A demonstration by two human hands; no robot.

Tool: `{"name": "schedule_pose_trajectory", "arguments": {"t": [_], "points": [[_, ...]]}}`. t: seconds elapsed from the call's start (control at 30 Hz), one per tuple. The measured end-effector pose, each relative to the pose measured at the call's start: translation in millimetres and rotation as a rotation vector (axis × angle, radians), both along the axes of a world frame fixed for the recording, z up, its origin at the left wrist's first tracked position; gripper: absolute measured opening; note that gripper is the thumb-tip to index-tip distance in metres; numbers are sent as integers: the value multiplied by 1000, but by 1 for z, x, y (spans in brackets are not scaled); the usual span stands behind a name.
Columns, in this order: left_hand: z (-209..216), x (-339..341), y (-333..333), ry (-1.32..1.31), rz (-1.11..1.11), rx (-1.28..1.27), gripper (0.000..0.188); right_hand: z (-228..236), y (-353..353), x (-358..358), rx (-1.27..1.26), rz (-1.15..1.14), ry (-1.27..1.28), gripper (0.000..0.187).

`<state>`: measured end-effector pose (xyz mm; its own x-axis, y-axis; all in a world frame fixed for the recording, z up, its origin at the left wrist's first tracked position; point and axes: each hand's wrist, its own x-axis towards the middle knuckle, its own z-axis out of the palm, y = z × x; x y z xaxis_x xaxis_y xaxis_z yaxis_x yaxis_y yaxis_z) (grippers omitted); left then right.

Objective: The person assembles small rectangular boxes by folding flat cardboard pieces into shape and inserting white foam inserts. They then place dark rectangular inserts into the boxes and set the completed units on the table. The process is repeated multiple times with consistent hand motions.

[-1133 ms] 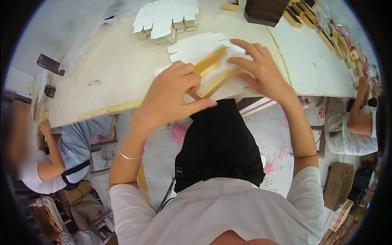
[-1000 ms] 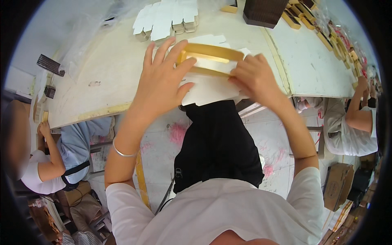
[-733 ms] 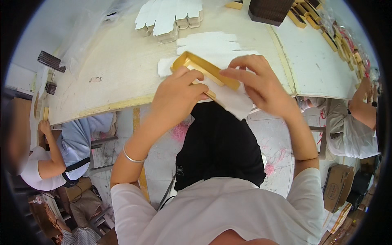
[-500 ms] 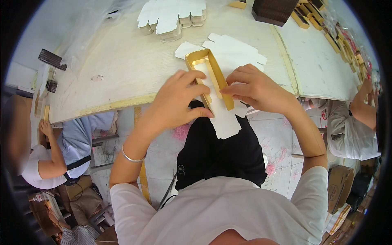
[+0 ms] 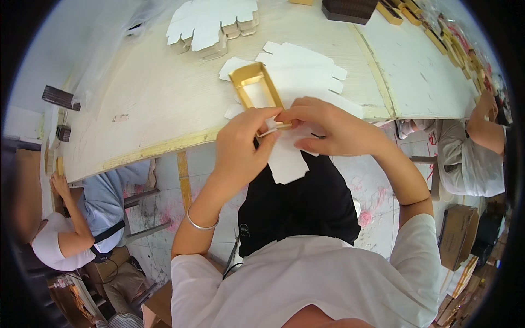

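Observation:
A gold cardboard box [image 5: 276, 97], long, narrow and open-topped, lies slantwise near the table's front edge. My left hand [image 5: 245, 141] grips its near end, thumb and fingers closed around the left corner. At the near right corner, the curled fingertips of my right hand [image 5: 338, 128] press on the box wall, its thumb lower and apart from them. The two hands meet there and partly hide that end. Under and beside the box lie flat white card blanks [image 5: 306, 68]. One white flap [image 5: 287, 164] hangs past the edge above my lap.
A stack of white card blanks [image 5: 205, 24] lies farther back. Dark brown boxes [image 5: 347, 10] stand at the far side, with rows of gold boxes [image 5: 436, 41] at far right. A co-worker [image 5: 68, 218] sits at left, another person [image 5: 465, 147] at right. A cardboard carton [image 5: 456, 235] stands on the floor.
Both hands have come together at the box's near end, which now has its end wall folded in between them. Before, they held the two long sides apart.

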<state>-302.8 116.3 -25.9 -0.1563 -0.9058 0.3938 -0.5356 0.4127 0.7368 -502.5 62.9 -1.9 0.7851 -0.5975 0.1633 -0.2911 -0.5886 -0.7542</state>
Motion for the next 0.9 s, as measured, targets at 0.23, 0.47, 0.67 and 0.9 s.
{"name": "schedule_pose_trajectory", "arguments": {"t": [0.23, 0.47, 0.67, 0.9], "points": [[8, 15, -7, 235, -104, 146, 8, -1, 25, -8, -653, -19, 43, 70], [10, 17, -7, -46, -155, 178, 14, -12, 17, -2, -635, 55, -66, 60], [11, 17, -5, 281, -237, 417, 34, -17, 5, 22, -56, -368, -339, 29], [-1, 6, -6, 441, -102, 342, 29, -25, 8, 27, -180, -353, -316, 25]]}}
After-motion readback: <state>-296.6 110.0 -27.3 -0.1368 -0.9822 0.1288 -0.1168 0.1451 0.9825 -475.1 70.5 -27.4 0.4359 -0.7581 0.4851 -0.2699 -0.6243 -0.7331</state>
